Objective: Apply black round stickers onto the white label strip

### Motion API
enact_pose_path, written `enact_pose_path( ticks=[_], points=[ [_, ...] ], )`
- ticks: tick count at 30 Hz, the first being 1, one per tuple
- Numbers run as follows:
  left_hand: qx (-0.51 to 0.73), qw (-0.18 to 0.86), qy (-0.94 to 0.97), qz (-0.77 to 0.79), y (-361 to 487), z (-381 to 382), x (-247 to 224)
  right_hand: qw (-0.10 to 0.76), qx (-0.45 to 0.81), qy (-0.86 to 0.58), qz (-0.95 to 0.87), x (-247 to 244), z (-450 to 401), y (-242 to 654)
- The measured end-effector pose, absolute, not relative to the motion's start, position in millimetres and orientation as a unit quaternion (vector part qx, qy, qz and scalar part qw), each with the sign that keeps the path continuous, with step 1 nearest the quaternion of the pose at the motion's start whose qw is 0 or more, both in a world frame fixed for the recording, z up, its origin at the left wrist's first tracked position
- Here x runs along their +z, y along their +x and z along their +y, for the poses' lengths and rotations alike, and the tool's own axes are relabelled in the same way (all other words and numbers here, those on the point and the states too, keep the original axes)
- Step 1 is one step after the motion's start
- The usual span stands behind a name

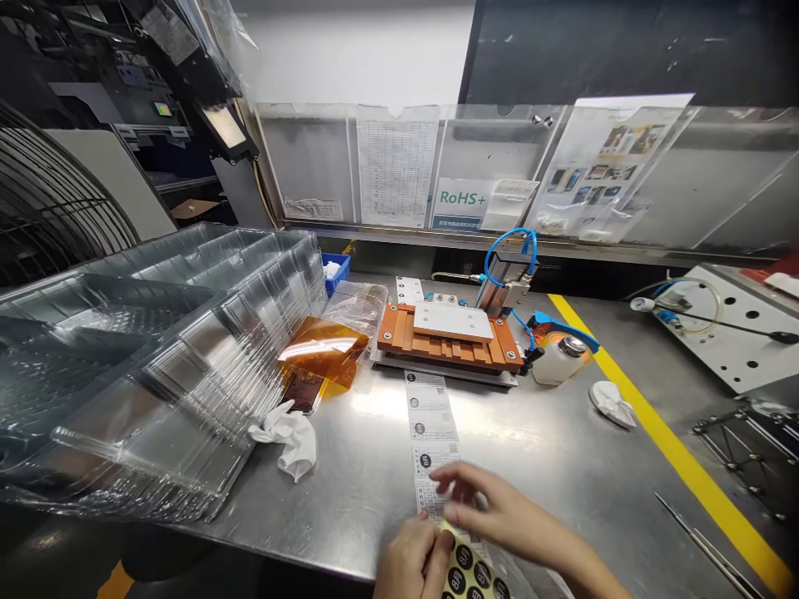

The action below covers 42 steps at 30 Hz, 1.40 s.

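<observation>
Near the front edge of the bench, my left hand (409,559) is closed on a yellow sticker sheet (459,580) bearing round black month stickers, its thumb lying over the sheet's upper corner. My right hand (493,507) hovers just above and right of it, thumb and fingers apart and slightly blurred; no held thing shows in it. Under and beyond both hands runs a strip of white printed labels (432,416), lying lengthwise on the bench. Several labels on it carry a round black sticker on their left side. The hands hide the strip's near end.
Stacked clear plastic trays (181,374) fill the left. A fixture with an orange base (449,341) stands behind the strip. Crumpled white tissue (290,437), amber film (328,349), a dispenser bottle (558,358), a wiping pad (612,404) and tweezers (708,545) lie around the metal bench (349,491).
</observation>
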<state>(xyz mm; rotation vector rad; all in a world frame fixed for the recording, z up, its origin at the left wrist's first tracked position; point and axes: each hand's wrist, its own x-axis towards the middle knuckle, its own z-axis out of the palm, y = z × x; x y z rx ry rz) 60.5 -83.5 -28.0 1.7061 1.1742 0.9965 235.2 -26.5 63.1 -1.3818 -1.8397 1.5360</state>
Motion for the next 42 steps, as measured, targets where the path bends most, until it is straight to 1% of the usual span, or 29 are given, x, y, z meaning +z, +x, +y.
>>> enact_pose_path(
  ticks=[2, 5, 10, 14, 18, 20, 27, 29, 33, 36, 40, 42],
  points=[
    [0.406, 0.422, 0.670, 0.457, 61, -84, -27, 0.179, 0.587, -0.487, -0.621, 59, -46, 240],
    [0.396, 0.450, 0.658, 0.455, 58, -82, -18, 0.199, 0.618, -0.496, -0.576, 51, -62, 243],
    [0.363, 0.510, 0.608, 0.488, 53, -80, -3, 0.233, 0.595, -0.516, -0.570, 47, -63, 246],
    [0.371, 0.488, 0.626, 0.481, 56, -81, -9, 0.237, 0.571, -0.519, -0.590, 49, -63, 247],
    [0.383, 0.477, 0.622, 0.490, 58, -83, -15, 0.243, 0.452, -0.563, -0.648, 45, -66, 247],
    [0.380, 0.479, 0.618, 0.494, 58, -83, -15, 0.240, 0.413, -0.574, -0.665, 41, -68, 246],
    [0.404, 0.474, 0.624, 0.472, 58, -83, -17, 0.247, 0.480, -0.576, -0.614, 34, -68, 243],
    [0.409, 0.473, 0.625, 0.467, 59, -84, -18, 0.254, 0.468, -0.587, -0.609, 34, -70, 242],
    [0.395, 0.471, 0.617, 0.491, 60, -84, -18, 0.269, 0.393, -0.596, -0.647, 37, -74, 241],
    [0.379, 0.471, 0.613, 0.509, 59, -84, -13, 0.291, 0.386, -0.560, -0.673, 41, -74, 240],
    [0.369, 0.483, 0.615, 0.502, 57, -81, -3, 0.324, 0.441, -0.535, -0.644, 46, -72, 237],
    [0.360, 0.501, 0.616, 0.490, 55, -78, 1, 0.364, 0.444, -0.528, -0.626, 49, -71, 238]
  ],
)
